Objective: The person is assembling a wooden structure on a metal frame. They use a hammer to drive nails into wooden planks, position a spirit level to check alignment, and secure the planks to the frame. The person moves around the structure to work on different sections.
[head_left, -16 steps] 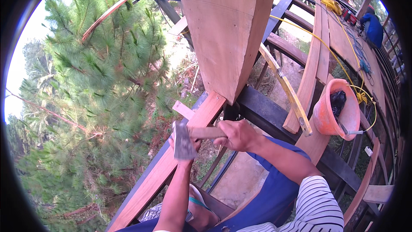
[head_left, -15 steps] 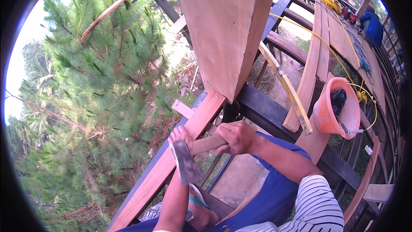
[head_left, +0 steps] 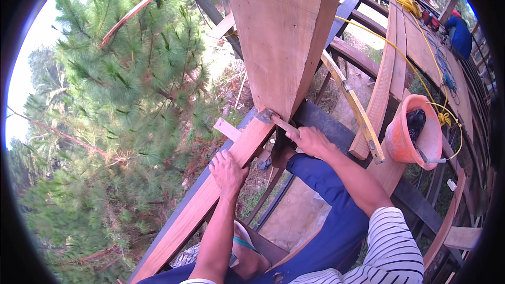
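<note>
A hatchet (head_left: 286,125) is in my right hand (head_left: 311,142), the fingers wrapped round its wooden handle. Its metal head meets the far end of a reddish wooden plank (head_left: 187,221), right at the foot of a broad wooden post (head_left: 279,37). Lower down the same plank, my left hand (head_left: 229,172) grips it, fingers over the top. A short wooden piece (head_left: 227,129) sticks out crosswise beyond the plank's left edge.
An orange bucket (head_left: 392,139) with a black bag stands at the right, beside a yellow spirit level (head_left: 363,118). Dark beams (head_left: 326,129) leave open gaps above the ground. A yellow cord (head_left: 405,55) crosses boards towards a person in blue (head_left: 460,37). Pine branches fill the left.
The hatchet has gone from over my left hand, away from me, to the plank's far end. My right hand went with it. My left hand now shows fully on the plank.
</note>
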A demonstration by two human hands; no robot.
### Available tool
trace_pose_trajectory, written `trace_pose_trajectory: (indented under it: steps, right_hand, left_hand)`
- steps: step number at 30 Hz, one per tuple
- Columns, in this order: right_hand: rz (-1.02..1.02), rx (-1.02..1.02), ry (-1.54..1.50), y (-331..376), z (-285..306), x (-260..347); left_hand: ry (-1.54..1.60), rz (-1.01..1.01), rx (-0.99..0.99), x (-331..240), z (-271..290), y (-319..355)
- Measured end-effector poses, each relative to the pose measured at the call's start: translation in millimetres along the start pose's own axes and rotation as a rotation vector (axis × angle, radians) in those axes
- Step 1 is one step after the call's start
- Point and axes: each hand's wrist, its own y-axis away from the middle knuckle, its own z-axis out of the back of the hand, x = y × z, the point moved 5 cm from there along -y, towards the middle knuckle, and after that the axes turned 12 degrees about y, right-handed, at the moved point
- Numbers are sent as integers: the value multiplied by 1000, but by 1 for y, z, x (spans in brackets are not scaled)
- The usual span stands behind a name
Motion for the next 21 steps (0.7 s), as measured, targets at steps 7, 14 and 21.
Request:
trace_pose_trajectory:
  steps: [7,14,21]
  right_hand:
    - [815,-441,-238,69,57,126]
    - [366,-207,-78,27,26,88]
    - [211,-18,-90,27,12,36]
  left_hand:
    - [67,94,-58,58,-31,0]
    - [150,-39,-57,29,-7,12]
    - [-54,8,0,-5,-2,8]
